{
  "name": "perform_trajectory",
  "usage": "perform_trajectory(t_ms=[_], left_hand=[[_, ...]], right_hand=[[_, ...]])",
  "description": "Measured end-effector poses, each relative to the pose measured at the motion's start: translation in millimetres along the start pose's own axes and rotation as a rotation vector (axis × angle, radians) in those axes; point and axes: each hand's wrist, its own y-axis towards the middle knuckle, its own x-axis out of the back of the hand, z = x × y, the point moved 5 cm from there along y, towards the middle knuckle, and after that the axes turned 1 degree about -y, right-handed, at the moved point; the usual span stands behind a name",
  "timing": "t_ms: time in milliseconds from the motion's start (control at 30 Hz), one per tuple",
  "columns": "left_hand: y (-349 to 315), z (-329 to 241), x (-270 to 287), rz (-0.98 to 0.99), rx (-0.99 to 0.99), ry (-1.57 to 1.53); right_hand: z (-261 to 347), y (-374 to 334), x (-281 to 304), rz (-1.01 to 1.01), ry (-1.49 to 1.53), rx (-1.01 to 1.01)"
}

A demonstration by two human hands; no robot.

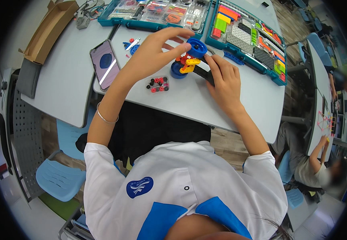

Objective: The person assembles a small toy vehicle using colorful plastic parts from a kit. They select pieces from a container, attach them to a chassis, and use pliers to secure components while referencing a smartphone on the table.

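Observation:
Over the white table, a small building-block model with red (186, 60) and yellow (190, 65) parts is between my hands. A blue wheel (198, 49) is at its top and another blue wheel (177, 70) at its lower left. My left hand (155, 51) has its thumb and forefinger curled at the rim of the upper wheel; its other fingers are partly hidden. My right hand (225, 78) is closed round a black bar (202, 73) that sticks out of the model. Below the model lies a small clear tray (148, 87) with red and black connectors.
A phone (104, 64) lies left of my left forearm, beside loose blue pieces (134, 49). Two teal-edged parts cases (157, 26) (247, 64) stand open at the back. A cardboard box (49, 32) is far left. Another person (305, 172) sits at a table on the right.

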Motion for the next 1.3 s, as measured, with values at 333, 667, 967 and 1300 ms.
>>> perform_trajectory(t_ms=[333, 667, 967, 1300], left_hand=[[6.7, 4.0, -14.1, 0.041, 0.037, -0.053], [0.0, -2.9, -18.0, 0.045, -0.041, -0.083], [1.5, 18.7, -13.6, 0.109, 0.085, -0.093], [7.4, 17.8, -9.7, 0.11, 0.067, -0.086]], right_hand=[[-4.3, 5.2, 3.8, -0.038, 0.168, -0.081], [-19.8, 62.6, 29.7, 0.005, 0.478, -0.069], [-4.9, 102.8, 22.8, 0.435, 0.098, 0.137], [-13.6, 96.8, 22.9, 0.429, 0.212, 0.014]])
